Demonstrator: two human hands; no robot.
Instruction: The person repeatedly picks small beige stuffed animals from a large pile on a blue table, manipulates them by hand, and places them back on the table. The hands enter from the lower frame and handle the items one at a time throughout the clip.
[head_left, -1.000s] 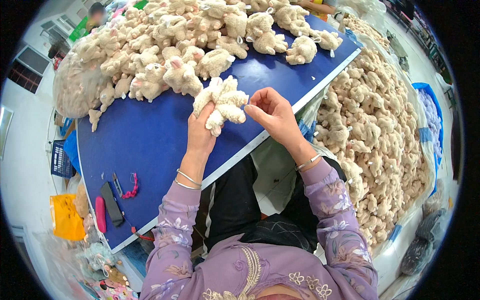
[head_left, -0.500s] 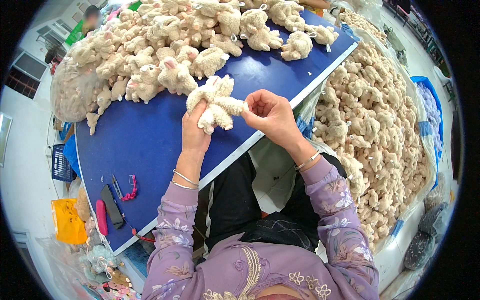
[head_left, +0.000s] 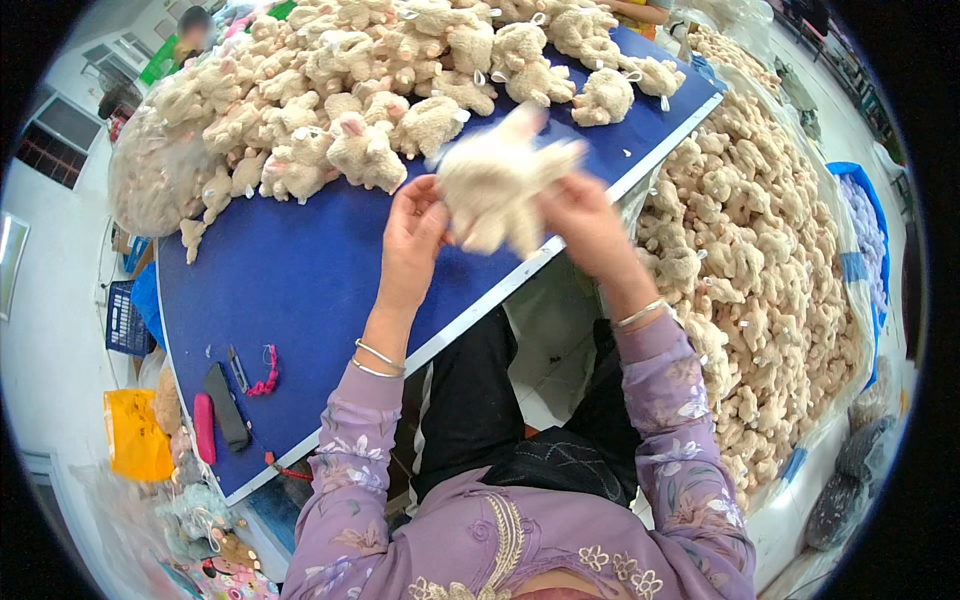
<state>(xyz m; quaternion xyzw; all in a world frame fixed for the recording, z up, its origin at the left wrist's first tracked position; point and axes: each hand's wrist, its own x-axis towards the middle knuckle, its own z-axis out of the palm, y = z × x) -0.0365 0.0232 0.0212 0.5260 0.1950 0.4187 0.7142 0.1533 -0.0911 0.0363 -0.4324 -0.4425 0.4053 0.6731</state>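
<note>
A cream plush toy animal [head_left: 500,180] is held up over the near edge of the blue table [head_left: 300,290]; it is blurred by motion. My left hand [head_left: 412,240] grips its left side and my right hand [head_left: 588,222] grips its right side. Both wrists wear thin bangles and purple flowered sleeves. Just beyond the toy, a heap of the same cream plush animals [head_left: 350,90] covers the far half of the table.
A big sack of plush animals [head_left: 760,280] stands to my right. Near the table's left corner lie a pink tool [head_left: 204,428], a black tool [head_left: 228,407] and a pink cord [head_left: 265,372]. A yellow bag [head_left: 135,435] sits on the floor. Another person [head_left: 185,35] works far back.
Both hands have lifted the plush toy up and to the right and turned it; it is now blurred and spread wider between the hands.
</note>
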